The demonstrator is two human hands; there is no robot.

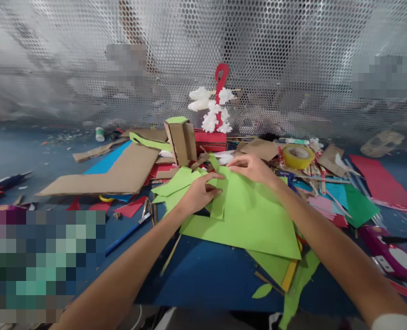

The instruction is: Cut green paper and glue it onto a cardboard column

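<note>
A large sheet of light green paper (255, 215) lies in front of me, with a narrower green paper strip (220, 199) over its left part. My left hand (202, 191) has curled fingers, with thumb and forefinger at the strip's left edge. At the top edge of the green paper, my right hand (252, 168) is closed, fingertips pinched on it. Cut green pieces (174, 188) lie left of the strip. Behind my hands stand a six-sided cardboard column (180, 143) with a green top and a red hooked stand (220, 85) bearing white flower shapes.
Cut cardboard (121, 172) lies to the left, near a blue-handled tool (128, 233). A yellow tape roll (297, 156) sits among scraps at the right. Further right are red paper (384, 181) and a purple device (389, 252). Perforated metal mesh (275, 59) rises behind the blue table (203, 279).
</note>
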